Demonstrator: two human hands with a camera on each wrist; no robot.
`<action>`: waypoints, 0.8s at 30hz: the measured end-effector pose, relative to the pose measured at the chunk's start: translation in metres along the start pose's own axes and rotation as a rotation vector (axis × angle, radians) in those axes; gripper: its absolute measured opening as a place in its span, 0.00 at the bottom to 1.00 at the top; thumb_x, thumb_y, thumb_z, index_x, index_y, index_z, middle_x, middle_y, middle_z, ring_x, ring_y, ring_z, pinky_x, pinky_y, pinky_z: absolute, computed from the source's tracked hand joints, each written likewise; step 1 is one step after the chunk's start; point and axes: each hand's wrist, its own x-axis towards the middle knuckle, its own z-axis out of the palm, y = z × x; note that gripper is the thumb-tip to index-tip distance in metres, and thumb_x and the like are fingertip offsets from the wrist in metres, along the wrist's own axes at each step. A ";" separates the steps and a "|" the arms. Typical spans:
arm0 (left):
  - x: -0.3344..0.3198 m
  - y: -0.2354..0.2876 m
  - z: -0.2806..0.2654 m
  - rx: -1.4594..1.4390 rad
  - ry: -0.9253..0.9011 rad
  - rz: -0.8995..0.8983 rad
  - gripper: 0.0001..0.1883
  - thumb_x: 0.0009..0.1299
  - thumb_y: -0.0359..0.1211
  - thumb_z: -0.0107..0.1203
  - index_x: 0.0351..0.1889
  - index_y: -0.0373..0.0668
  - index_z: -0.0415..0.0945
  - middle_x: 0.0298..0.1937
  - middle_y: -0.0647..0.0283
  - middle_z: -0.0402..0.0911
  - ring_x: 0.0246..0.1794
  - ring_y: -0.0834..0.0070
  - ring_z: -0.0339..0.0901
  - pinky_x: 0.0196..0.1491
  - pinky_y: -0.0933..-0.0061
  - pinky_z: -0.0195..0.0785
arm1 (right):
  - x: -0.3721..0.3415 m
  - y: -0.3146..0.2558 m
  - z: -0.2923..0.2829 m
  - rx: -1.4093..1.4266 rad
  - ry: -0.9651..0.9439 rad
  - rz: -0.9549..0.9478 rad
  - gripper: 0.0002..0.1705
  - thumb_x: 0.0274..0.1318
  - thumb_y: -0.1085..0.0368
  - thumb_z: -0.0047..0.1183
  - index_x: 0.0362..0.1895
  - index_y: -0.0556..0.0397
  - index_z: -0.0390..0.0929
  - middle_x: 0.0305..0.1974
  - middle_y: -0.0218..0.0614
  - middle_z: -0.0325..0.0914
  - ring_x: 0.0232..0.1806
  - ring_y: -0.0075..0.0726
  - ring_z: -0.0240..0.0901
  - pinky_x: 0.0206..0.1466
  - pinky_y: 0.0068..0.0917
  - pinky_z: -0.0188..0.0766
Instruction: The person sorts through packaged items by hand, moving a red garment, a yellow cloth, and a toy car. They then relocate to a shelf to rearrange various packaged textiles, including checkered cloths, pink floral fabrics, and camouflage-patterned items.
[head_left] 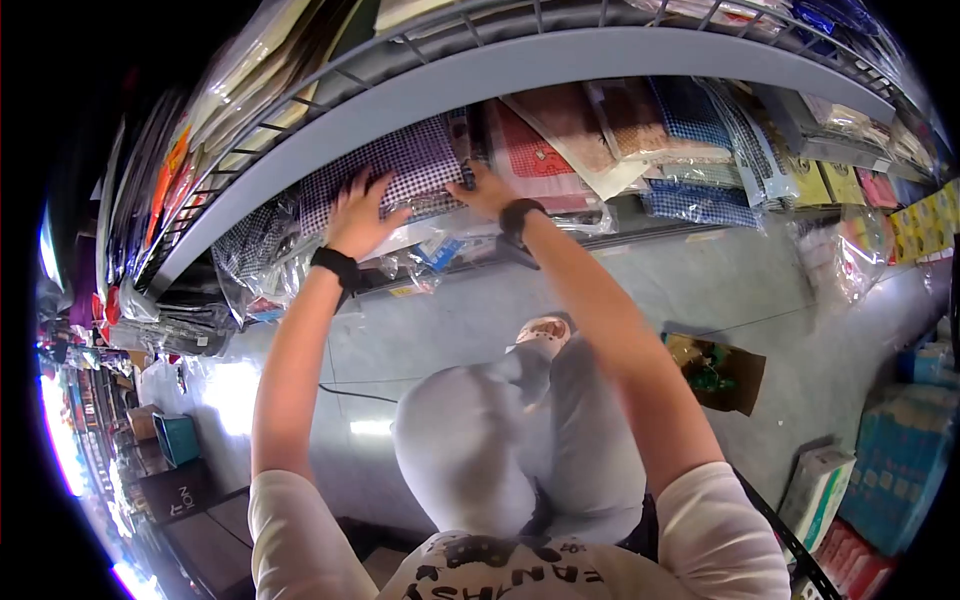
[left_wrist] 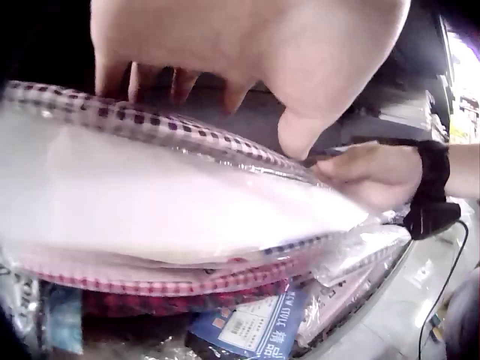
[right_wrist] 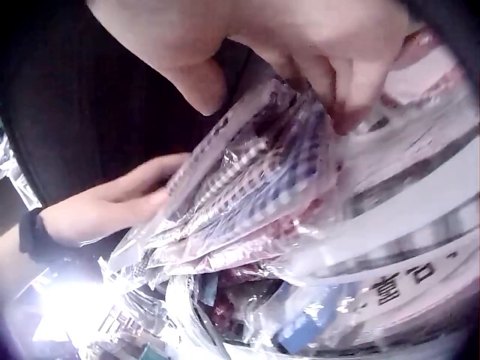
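A dark-and-white checked cloth packet lies atop a stack below the grey shelf edge, with the left hand resting on it, fingers spread. The right hand touches its right end with bent fingers, though whether it grips cannot be told; red and pink packets lie just beside, blue checked ones farther right.

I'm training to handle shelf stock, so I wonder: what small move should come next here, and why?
Probably smooth the right end of the purple checked package with the right hand, keeping the left hand in place. The left hand's fingers are spread over it, the right hand is at that end, and the clear wrapping there looks wrinkled.
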 end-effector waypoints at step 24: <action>0.072 0.141 0.025 -1.512 -0.413 -0.341 0.17 0.66 0.44 0.49 0.39 0.39 0.71 0.39 0.58 0.75 0.35 0.67 0.77 0.37 0.68 0.72 | -0.098 0.002 -0.145 -0.650 0.395 -0.470 0.17 0.34 0.78 0.45 0.32 0.47 0.77 0.30 0.31 0.75 0.35 0.39 0.70 0.34 0.31 0.70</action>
